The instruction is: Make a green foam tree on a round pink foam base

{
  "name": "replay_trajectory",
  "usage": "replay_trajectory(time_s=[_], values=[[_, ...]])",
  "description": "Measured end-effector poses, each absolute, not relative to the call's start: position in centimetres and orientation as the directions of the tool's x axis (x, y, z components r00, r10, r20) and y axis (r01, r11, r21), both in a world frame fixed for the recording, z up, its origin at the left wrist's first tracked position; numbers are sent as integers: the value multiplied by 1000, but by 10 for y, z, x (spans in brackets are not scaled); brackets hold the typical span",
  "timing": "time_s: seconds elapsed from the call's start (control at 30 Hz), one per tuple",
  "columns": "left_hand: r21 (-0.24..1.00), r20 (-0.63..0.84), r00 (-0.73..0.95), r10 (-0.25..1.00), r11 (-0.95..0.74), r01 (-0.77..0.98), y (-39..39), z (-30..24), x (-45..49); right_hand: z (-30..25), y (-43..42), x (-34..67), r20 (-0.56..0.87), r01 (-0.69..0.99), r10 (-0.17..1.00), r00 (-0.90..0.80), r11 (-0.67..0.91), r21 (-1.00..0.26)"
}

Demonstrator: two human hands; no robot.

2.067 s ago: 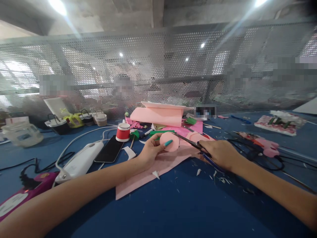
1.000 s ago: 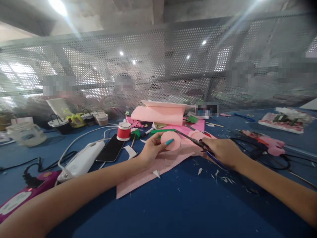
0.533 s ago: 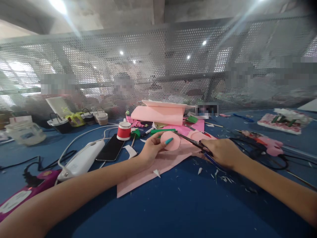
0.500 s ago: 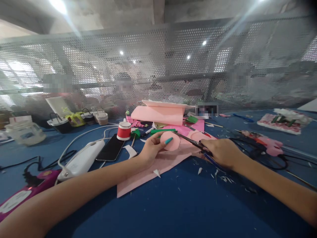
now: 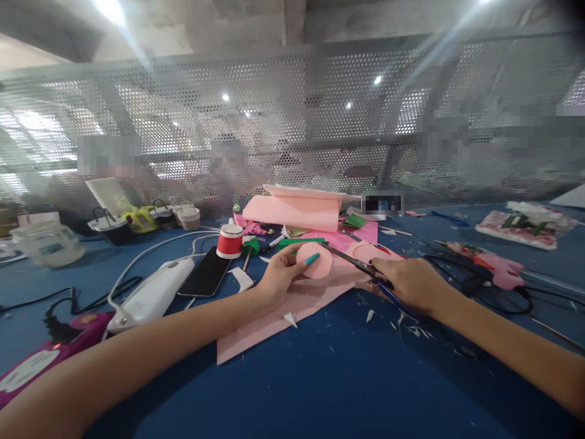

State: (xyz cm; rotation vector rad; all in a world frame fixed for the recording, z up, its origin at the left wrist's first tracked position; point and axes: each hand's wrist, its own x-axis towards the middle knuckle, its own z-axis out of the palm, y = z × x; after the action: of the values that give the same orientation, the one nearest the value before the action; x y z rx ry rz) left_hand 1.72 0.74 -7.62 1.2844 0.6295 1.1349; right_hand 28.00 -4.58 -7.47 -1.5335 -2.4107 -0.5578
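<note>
1. Head view: the left hand (image 5: 278, 278) pinches a pink disc (image 5: 317, 263) between thumb and fingers, just above a pink sheet (image 5: 274, 314) on the blue desk (image 5: 329, 384); the right hand (image 5: 408, 282), fingers clenched on the handles, grips scissors (image 5: 351, 261) whose blades meet the disc's right edge.
2. Same view, left of the hands: a phone (image 5: 205, 274), a red cup (image 5: 229, 241) and a white power strip (image 5: 150, 297) sit on the desk; paper scraps (image 5: 369, 316) litter it near the right hand; a mesh screen (image 5: 292, 122) stands behind.
</note>
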Motion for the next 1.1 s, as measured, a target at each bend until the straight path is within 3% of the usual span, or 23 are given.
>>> replay_trajectory(time_s=[0.23,0.47,1.1], values=[[944,226,376,898,-107,-313,9,-78,17,-74,-47,279,347,907,840,-417,365,208],[945,221,357,908,-108,-309,6,-76,19,-80,-45,281,429,915,809,-402,351,197],[970,180,375,909,-100,-223,2,-72,18,-79,-45,281,468,910,781,-414,348,226]])
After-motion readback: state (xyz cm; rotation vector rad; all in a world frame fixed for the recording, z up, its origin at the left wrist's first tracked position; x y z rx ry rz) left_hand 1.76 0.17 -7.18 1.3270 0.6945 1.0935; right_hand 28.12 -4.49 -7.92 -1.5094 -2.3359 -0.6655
